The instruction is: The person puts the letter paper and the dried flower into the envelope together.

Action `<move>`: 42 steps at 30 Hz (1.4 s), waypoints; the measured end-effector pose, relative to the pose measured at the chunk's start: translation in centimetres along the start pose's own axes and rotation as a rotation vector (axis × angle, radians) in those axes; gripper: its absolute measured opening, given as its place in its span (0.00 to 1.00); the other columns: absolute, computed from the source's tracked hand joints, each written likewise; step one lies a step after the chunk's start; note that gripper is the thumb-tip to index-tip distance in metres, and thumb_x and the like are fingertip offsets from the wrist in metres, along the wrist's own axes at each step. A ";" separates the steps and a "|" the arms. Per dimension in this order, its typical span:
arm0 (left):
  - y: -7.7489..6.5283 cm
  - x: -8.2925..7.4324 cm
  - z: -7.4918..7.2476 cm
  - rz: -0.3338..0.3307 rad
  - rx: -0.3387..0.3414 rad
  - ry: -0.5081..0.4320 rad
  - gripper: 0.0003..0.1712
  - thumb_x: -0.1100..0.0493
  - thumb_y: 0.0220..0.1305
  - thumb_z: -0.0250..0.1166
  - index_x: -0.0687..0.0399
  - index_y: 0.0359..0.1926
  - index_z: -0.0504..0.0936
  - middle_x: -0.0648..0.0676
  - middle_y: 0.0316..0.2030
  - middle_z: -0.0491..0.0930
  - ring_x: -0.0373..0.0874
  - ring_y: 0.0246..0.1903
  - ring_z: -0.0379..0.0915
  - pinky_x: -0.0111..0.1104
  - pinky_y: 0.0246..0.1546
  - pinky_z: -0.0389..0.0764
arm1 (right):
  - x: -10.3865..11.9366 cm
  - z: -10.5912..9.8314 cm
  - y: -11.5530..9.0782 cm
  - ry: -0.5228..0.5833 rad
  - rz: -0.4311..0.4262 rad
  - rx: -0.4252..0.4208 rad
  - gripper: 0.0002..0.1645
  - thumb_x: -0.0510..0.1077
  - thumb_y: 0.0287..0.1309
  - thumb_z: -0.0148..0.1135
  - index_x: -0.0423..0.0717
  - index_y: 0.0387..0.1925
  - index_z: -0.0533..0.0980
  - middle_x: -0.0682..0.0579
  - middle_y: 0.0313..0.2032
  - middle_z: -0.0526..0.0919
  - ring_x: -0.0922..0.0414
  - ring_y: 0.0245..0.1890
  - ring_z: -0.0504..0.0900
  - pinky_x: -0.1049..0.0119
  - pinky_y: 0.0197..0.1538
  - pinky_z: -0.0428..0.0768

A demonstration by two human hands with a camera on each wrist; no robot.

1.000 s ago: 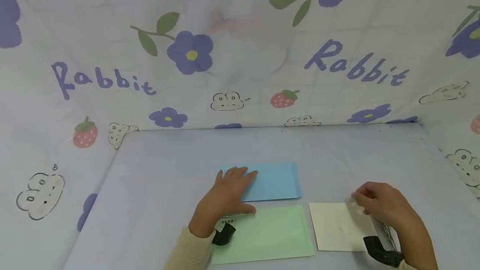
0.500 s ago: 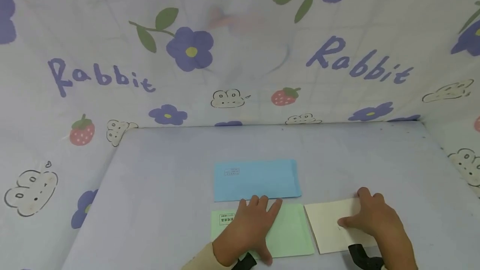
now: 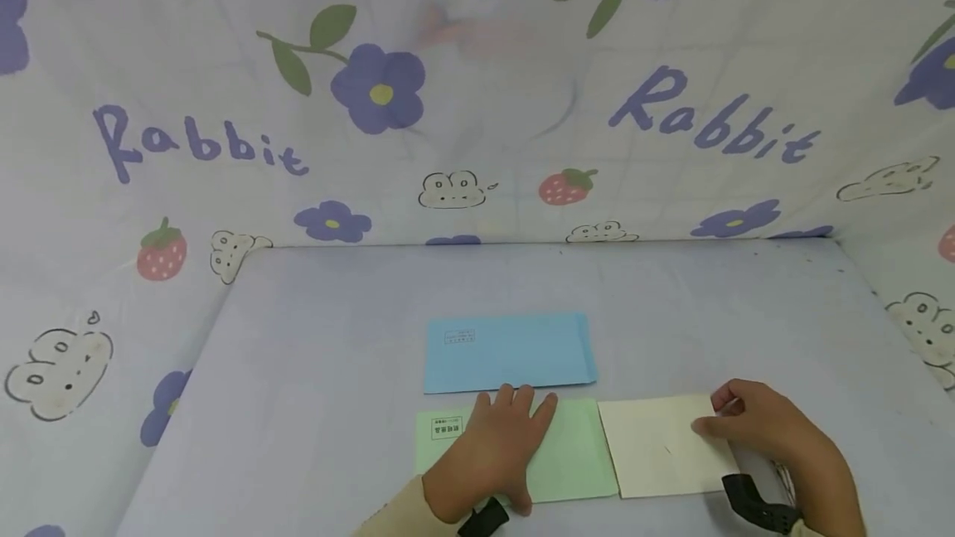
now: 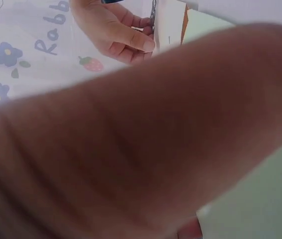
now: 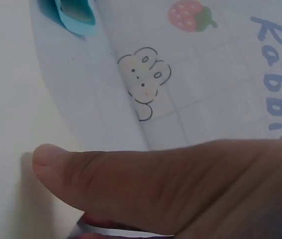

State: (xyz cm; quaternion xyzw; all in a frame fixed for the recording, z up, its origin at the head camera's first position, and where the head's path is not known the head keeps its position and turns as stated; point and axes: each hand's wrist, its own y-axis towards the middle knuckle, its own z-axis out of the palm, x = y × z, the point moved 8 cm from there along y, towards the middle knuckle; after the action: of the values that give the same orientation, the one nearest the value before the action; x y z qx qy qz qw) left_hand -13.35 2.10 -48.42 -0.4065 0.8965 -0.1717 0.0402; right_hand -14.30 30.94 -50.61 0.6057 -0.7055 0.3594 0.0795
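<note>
A green envelope [image 3: 570,454] with a small printed box lies flat at the front of the table. My left hand [image 3: 496,450] rests on it, fingers spread. To its right, edge against edge, is a cream envelope-like paper piece [image 3: 664,446]. My right hand [image 3: 776,429] pinches this piece at its right edge, the thumb [image 5: 96,174] on top and the fingers curled at the side. Behind the green one lies a blue envelope [image 3: 515,350], untouched. In the left wrist view, part of my left hand [image 4: 145,129] blurs across most of the picture.
A patterned strip [image 3: 783,479] shows partly beneath my right wrist. The pale table [image 3: 321,338] meets a hanging cloth [image 3: 477,131] printed with flowers, strawberries and rabbits at the back and both sides.
My left hand has come off the blue envelope onto the green one. My right hand has taken the cream piece's right edge, and that piece has slid left against the green envelope.
</note>
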 end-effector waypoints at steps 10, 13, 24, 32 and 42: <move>0.0 -0.1 0.2 0.005 -0.002 0.004 0.76 0.25 0.25 0.81 0.40 0.77 0.59 0.51 0.61 0.66 0.47 0.54 0.64 0.42 0.46 0.72 | 1.3 0.0 -0.6 0.134 -0.056 0.009 0.12 0.41 0.61 0.68 0.38 0.35 0.73 0.50 0.29 0.76 0.52 0.30 0.74 0.60 0.31 0.75; 0.1 0.0 0.2 0.006 -0.006 0.000 0.75 0.25 0.25 0.81 0.40 0.77 0.59 0.52 0.61 0.66 0.47 0.54 0.63 0.41 0.46 0.72 | 1.4 0.0 -1.1 0.297 -0.104 0.086 0.20 0.39 0.64 0.66 0.32 0.49 0.69 0.47 0.32 0.81 0.49 0.29 0.79 0.58 0.31 0.81; 0.0 0.1 -0.2 0.037 0.024 -0.043 0.71 0.27 0.32 0.81 0.46 0.76 0.60 0.52 0.63 0.65 0.48 0.56 0.63 0.41 0.48 0.74 | 1.3 -2.0 -2.5 0.403 -0.166 0.094 0.29 0.38 0.62 0.68 0.27 0.59 0.69 0.40 0.44 0.85 0.51 0.34 0.84 0.58 0.36 0.83; -0.4 0.7 -1.0 0.039 -0.017 -0.059 0.69 0.29 0.36 0.80 0.49 0.76 0.60 0.53 0.61 0.67 0.47 0.52 0.65 0.38 0.44 0.75 | 2.4 -1.7 -2.1 0.435 -0.171 0.042 0.30 0.41 0.61 0.70 0.27 0.58 0.70 0.41 0.42 0.86 0.51 0.34 0.85 0.57 0.36 0.85; -0.5 1.4 -1.4 0.032 -0.087 -0.083 0.70 0.29 0.36 0.80 0.49 0.76 0.58 0.53 0.59 0.68 0.47 0.52 0.65 0.36 0.37 0.73 | 3.3 -0.7 -1.8 0.470 -0.238 0.126 0.29 0.40 0.63 0.68 0.25 0.56 0.68 0.39 0.40 0.86 0.47 0.33 0.87 0.55 0.36 0.85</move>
State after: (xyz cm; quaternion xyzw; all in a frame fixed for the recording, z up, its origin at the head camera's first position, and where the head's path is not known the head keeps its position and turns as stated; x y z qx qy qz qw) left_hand -14.19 1.14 -46.82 -0.4000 0.9071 -0.1149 0.0624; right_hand -13.75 28.72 -47.62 0.5878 -0.5677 0.5217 0.2449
